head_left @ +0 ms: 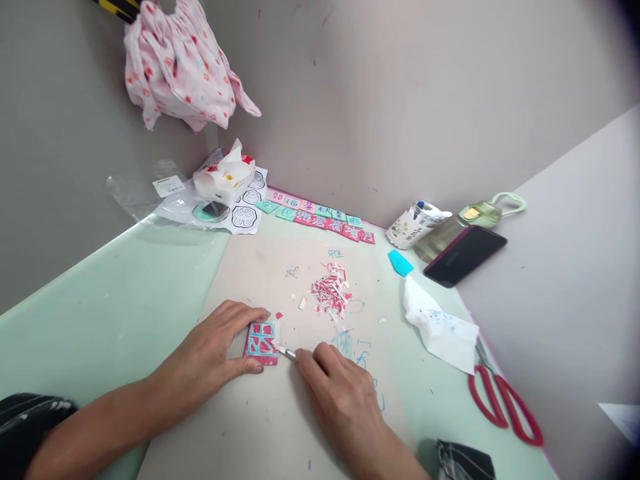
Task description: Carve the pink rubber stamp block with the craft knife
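Between the thumb and fingers of my left hand (220,340), a small pink square block (263,360) with a light-blue drawn character and partly carved surface is gripped flat on the brownish sheet (240,427). My right hand (343,390) is closed around a slim carving knife (287,353), its tip touching the block's right edge. Much of the knife's handle is hidden in my fingers. Beyond the hands lies a heap of pink and white shavings (333,293). Blue pen marks (345,340) show on the sheet beside my right hand.
Several carved pink and green character blocks (320,217) line the back wall. Tissues (225,177) stand back left. A pen cup (415,223), a bottle (480,213), a phone (465,255), a crumpled tissue (440,327) and red-handled scissors (517,410) are on the right.
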A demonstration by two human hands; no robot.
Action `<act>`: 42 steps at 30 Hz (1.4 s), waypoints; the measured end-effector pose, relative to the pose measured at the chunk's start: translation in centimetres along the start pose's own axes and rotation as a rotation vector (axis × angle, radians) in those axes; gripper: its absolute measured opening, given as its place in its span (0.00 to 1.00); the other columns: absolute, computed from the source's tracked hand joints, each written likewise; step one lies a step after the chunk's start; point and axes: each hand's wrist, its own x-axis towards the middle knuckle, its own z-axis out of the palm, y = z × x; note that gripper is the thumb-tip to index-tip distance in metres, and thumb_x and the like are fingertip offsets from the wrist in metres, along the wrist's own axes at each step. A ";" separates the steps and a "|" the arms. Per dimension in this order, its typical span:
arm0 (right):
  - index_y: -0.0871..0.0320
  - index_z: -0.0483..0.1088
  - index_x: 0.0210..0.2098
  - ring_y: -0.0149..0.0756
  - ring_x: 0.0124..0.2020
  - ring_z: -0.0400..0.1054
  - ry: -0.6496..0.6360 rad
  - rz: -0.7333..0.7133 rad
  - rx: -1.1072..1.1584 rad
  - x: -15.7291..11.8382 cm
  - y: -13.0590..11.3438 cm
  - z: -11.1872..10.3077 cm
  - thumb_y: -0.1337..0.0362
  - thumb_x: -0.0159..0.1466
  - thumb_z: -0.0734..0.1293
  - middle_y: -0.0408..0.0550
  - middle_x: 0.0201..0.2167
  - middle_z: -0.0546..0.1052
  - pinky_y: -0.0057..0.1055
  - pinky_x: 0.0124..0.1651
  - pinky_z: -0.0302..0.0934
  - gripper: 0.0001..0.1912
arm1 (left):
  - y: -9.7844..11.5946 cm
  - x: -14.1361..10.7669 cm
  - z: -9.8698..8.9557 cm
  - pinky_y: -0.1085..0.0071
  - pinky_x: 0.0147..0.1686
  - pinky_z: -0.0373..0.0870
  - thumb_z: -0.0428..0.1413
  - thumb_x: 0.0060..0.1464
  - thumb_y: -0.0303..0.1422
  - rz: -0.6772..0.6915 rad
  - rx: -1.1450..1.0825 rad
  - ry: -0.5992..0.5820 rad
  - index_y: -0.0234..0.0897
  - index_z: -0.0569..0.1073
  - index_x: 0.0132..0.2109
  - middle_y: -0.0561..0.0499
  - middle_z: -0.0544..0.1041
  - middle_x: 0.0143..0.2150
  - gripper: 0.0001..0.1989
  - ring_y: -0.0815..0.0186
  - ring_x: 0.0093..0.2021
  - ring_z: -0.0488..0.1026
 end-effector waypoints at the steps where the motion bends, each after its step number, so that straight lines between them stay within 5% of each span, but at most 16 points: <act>1: 0.60 0.71 0.43 0.34 0.25 0.57 -0.001 -0.001 0.000 0.1 0.0 0.0 0.77 0.72 0.54 0.44 0.28 0.67 0.31 0.27 0.50 0.16 | 0.0 0.0 0.0 0.56 0.61 0.65 0.64 0.55 0.29 -0.004 0.000 0.000 0.47 0.69 0.59 0.51 0.73 0.57 0.26 0.55 0.60 0.68; 24: 0.57 0.69 0.35 0.32 0.25 0.57 -0.042 0.033 0.077 1.3 0.0 0.2 0.79 0.67 0.58 0.44 0.28 0.68 0.30 0.27 0.48 0.14 | 0.0 0.1 0.1 0.59 0.60 0.68 0.63 0.54 0.30 0.009 0.010 0.016 0.48 0.70 0.59 0.52 0.74 0.56 0.26 0.55 0.60 0.69; 42: 0.57 0.69 0.34 0.33 0.25 0.58 -0.046 0.067 0.094 1.1 0.0 0.4 0.73 0.73 0.56 0.43 0.28 0.67 0.30 0.26 0.48 0.15 | 0.3 -0.1 -0.1 0.57 0.61 0.67 0.62 0.56 0.31 0.005 -0.010 0.007 0.48 0.70 0.59 0.51 0.74 0.56 0.24 0.54 0.60 0.69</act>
